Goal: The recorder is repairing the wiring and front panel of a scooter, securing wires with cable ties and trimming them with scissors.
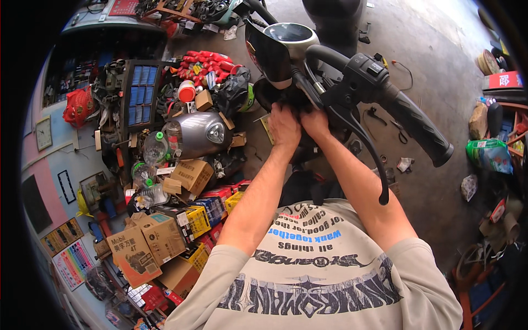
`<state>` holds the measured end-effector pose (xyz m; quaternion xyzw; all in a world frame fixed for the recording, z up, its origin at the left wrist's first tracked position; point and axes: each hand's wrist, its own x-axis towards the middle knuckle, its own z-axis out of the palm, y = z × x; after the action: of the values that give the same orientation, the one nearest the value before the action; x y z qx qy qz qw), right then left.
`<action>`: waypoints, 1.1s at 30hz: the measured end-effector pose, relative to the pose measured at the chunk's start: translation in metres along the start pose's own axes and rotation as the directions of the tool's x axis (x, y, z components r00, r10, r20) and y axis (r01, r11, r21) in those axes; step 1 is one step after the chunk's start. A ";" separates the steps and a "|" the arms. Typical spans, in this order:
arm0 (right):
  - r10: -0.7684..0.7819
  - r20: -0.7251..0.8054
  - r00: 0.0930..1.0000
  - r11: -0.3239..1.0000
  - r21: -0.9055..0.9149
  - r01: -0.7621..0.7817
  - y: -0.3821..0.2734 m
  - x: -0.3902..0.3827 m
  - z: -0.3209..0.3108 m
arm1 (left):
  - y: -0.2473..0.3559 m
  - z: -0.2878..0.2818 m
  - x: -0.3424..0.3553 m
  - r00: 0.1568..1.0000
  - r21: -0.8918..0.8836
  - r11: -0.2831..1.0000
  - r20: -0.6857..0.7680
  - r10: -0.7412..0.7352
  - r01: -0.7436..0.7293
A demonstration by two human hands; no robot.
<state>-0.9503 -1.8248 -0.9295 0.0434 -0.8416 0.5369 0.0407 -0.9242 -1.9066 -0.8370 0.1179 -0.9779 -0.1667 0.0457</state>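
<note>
My left hand (285, 126) is closed, with its fingers curled into the dark hollow below the round instrument gauge (289, 33) of a motorcycle or scooter. My right hand (315, 123) is beside it, closed too, its fingertips reaching into the same shadowed spot. Whatever the fingers grip there is too dark and covered to make out. Just above the hands is a glossy black front panel (269, 55). To the right of my right hand run the black brake lever (369, 148), the switch housing (363, 71) and the rubber handlebar grip (415, 124).
On the left stand stacked cardboard boxes (157, 239), plastic bottles (157, 148), a grey headlight fairing (201, 135) and a heap of red bottles (212, 66). Pliers (400, 132) and small parts lie on the concrete floor (423, 165). A green jug (489, 154) stands at the right.
</note>
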 end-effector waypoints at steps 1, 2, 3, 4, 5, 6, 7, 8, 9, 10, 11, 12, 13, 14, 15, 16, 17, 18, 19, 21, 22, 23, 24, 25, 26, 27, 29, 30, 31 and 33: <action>0.106 0.092 0.990 0.993 0.038 -0.110 0.001 -0.003 -0.001 | -0.002 0.000 -0.004 1.000 -0.016 1.000 -0.013 0.006 -0.006; 0.104 0.097 0.990 0.994 0.035 -0.108 0.001 -0.004 0.000 | -0.003 0.001 -0.006 1.000 -0.031 0.999 -0.025 0.012 -0.012; 0.111 0.083 0.990 0.993 0.041 -0.114 0.001 -0.005 0.001 | -0.004 0.002 -0.008 1.000 -0.034 0.999 -0.026 0.006 -0.007; 0.119 0.066 0.991 0.992 0.045 -0.122 0.002 -0.006 0.002 | -0.003 0.002 -0.008 0.999 -0.043 0.999 -0.036 -0.003 0.002; 0.118 0.068 0.991 0.992 0.041 -0.121 0.004 -0.006 0.002 | -0.002 0.002 -0.008 0.999 -0.052 0.999 -0.045 -0.012 0.010; 0.118 0.041 0.992 0.991 0.053 -0.120 0.005 -0.007 0.002 | 0.000 0.002 -0.009 0.999 -0.056 0.998 -0.044 -0.014 0.011; 0.118 0.015 0.993 0.991 0.066 -0.118 0.006 -0.007 0.003 | 0.001 0.003 -0.010 0.998 -0.066 0.998 -0.060 -0.026 0.023; 0.118 0.015 0.993 0.991 0.063 -0.119 0.007 -0.007 0.003 | 0.002 0.004 -0.010 0.996 -0.075 0.997 -0.076 -0.038 0.033; 0.138 0.005 0.990 0.986 0.089 -0.138 0.008 -0.007 0.004 | 0.003 0.004 -0.009 0.996 -0.077 0.996 -0.074 -0.038 0.033; 0.157 -0.001 0.988 0.981 0.116 -0.156 0.006 -0.007 0.004 | 0.002 0.005 -0.007 0.996 -0.061 0.997 -0.071 -0.051 0.046; 0.157 0.001 0.988 0.981 0.115 -0.156 0.005 -0.007 0.003 | 0.001 0.005 -0.005 0.996 -0.044 0.997 -0.067 -0.062 0.059; 0.163 0.025 0.986 0.980 0.114 -0.165 0.004 -0.006 0.002 | 0.000 0.006 -0.004 0.996 -0.044 0.997 -0.067 -0.064 0.061; 0.170 0.047 0.984 0.978 0.113 -0.174 0.004 -0.006 0.001 | 0.001 0.006 -0.002 0.997 -0.040 0.998 -0.062 -0.055 0.053; 0.171 0.046 0.984 0.978 0.113 -0.175 0.003 -0.006 0.000 | 0.001 0.006 -0.001 0.997 -0.036 0.998 -0.057 -0.047 0.045; 0.163 0.054 0.985 0.981 0.093 -0.168 0.003 -0.006 -0.001 | 0.002 0.006 -0.001 0.997 -0.036 0.998 -0.056 -0.045 0.043; 0.156 0.063 0.986 0.984 0.074 -0.160 0.002 -0.006 -0.003 | 0.003 0.006 -0.002 0.997 -0.050 0.998 -0.057 -0.045 0.043; 0.157 0.062 0.986 0.984 0.074 -0.162 0.000 -0.007 -0.004 | 0.004 0.006 -0.002 0.997 -0.064 0.997 -0.059 -0.045 0.041; 0.152 0.054 0.987 0.983 0.097 -0.157 -0.002 -0.007 -0.005 | 0.005 0.006 -0.002 0.997 -0.064 0.997 -0.057 -0.044 0.040; 0.147 0.048 0.988 0.981 0.119 -0.152 -0.005 -0.007 -0.007 | 0.004 0.006 -0.003 0.997 -0.049 0.998 -0.061 -0.036 0.034; 0.160 0.052 0.986 0.979 0.123 -0.165 -0.010 -0.006 -0.011 | 0.004 0.007 -0.003 0.997 -0.033 0.999 -0.065 -0.030 0.028; 0.171 0.052 0.984 0.976 0.126 -0.176 -0.012 -0.005 -0.012 | 0.004 0.008 -0.002 0.997 -0.047 0.999 -0.067 -0.028 0.025; 0.170 0.050 0.984 0.976 0.127 -0.176 -0.013 -0.002 -0.014 | 0.003 0.010 -0.002 0.997 -0.061 0.998 -0.070 -0.027 0.023; 0.131 0.078 0.988 0.984 0.107 -0.139 -0.014 0.001 -0.016 | 0.002 0.010 -0.002 0.997 -0.061 0.998 -0.071 -0.026 0.022; 0.092 0.109 0.990 0.991 0.090 -0.102 -0.018 0.005 -0.018 | 0.001 0.010 -0.003 0.996 -0.084 0.996 -0.090 -0.014 0.006; 0.091 0.111 0.990 0.991 0.091 -0.102 -0.023 0.008 -0.020 | -0.001 0.009 -0.003 0.994 -0.106 0.994 -0.110 -0.002 -0.009; 0.068 0.095 0.993 0.990 0.116 -0.079 -0.028 0.012 -0.022 | -0.002 0.009 -0.004 0.994 -0.104 0.995 -0.111 -0.005 -0.007; 0.045 0.073 0.996 0.989 0.139 -0.055 -0.028 0.016 -0.021 | 0.000 0.007 -0.003 0.994 -0.131 0.991 -0.112 -0.005 -0.010; 0.061 0.098 0.993 0.987 0.144 -0.075 -0.028 0.018 -0.021 | 0.001 0.006 -0.002 0.994 -0.131 0.991 -0.113 -0.004 -0.011; 0.077 0.124 0.989 0.984 0.149 -0.095 -0.028 0.020 -0.021 | 0.001 0.005 -0.002 0.995 -0.133 0.991 -0.101 0.005 -0.019; 0.063 0.160 0.985 0.996 0.060 -0.073 -0.026 0.024 -0.022 | 0.001 0.002 -0.001 0.996 -0.136 0.990 -0.089 0.014 -0.026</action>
<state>-0.9704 -1.8162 -0.8944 0.0582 -0.8252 0.5600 -0.0459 -0.9234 -1.9042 -0.8389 0.1117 -0.9623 -0.2277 0.0981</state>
